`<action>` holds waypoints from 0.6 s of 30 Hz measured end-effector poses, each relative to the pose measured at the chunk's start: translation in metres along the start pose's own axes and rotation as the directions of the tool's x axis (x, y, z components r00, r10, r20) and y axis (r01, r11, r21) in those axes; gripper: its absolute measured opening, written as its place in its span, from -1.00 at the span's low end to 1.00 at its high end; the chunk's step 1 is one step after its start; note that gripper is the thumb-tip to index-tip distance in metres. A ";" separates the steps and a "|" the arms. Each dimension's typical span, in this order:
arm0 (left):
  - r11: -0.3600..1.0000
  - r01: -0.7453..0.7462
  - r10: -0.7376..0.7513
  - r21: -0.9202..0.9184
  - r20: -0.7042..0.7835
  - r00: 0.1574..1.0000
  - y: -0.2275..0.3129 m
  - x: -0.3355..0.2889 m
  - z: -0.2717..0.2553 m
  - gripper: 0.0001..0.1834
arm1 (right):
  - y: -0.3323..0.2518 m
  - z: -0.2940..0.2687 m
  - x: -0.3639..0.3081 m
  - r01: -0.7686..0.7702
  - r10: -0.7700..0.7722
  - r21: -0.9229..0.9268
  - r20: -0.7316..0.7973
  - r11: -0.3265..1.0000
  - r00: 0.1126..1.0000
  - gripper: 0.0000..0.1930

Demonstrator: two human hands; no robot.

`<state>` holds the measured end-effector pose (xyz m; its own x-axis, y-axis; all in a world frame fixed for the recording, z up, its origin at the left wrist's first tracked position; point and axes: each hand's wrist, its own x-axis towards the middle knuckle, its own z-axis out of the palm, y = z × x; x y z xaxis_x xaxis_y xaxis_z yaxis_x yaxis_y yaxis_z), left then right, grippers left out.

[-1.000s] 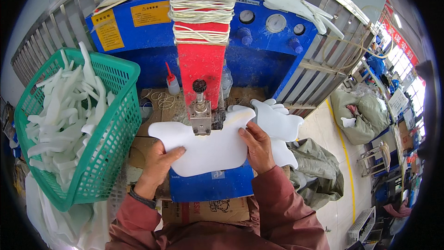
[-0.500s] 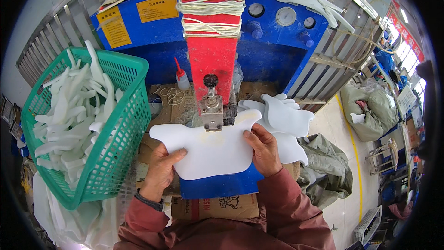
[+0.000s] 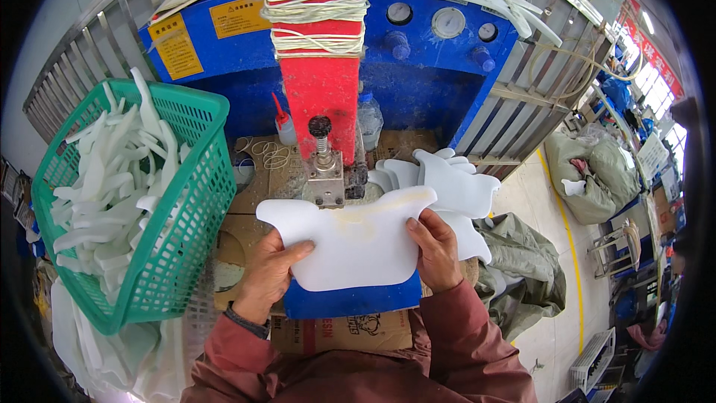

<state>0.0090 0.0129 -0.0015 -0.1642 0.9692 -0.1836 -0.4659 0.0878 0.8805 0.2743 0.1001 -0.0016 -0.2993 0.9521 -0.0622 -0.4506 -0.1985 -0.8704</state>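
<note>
A flat white foam-like piece [image 3: 356, 250] with a curved, flared outline lies level between my hands. Thumb on top and fingers underneath, my left hand [image 3: 270, 272] grips its left side. On its right edge, my right hand [image 3: 438, 252] has the same kind of grip. Yellowish smears mark the piece along its far edge. Right at that edge sits the metal block [image 3: 326, 185] of a machine head, hung under a red arm [image 3: 321, 108] wound with pale cord. Whether block and piece touch, I cannot tell.
At left stands a green basket [image 3: 210, 108] heaped with white strips. Similar white pieces [image 3: 455, 186] are stacked right of the machine head. Behind are a red-tipped bottle [image 3: 286, 130], a clear bottle [image 3: 370, 123] and a blue gauge panel [image 3: 425, 33]. A grey-green sack [image 3: 526, 269] lies at right.
Both hands have brought the white piece slightly to the right relative to the machine head. More of its yellow-smeared far edge now shows beside the metal block. The view has shifted a little.
</note>
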 end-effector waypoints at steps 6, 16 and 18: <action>0.999 0.030 -0.030 0.024 0.010 0.999 -0.004 0.004 0.007 -0.54 | -0.001 -0.008 -0.005 0.024 -0.024 0.004 -0.026 1.000 0.999 -0.71; 0.999 0.048 -0.048 -0.004 0.057 0.997 -0.011 0.005 0.021 -0.51 | -0.006 -0.023 -0.013 0.028 -0.030 -0.030 -0.066 0.999 0.997 -0.69; 0.999 0.054 -0.053 -0.008 0.066 0.996 -0.014 0.005 0.023 -0.51 | -0.007 -0.025 -0.016 0.024 -0.026 -0.037 -0.070 0.999 0.997 -0.69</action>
<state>0.0345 0.0222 -0.0046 -0.0814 0.9762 -0.2012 -0.4807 0.1384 0.8659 0.3033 0.0925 -0.0067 -0.2279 0.9709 -0.0735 -0.4258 -0.1672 -0.8892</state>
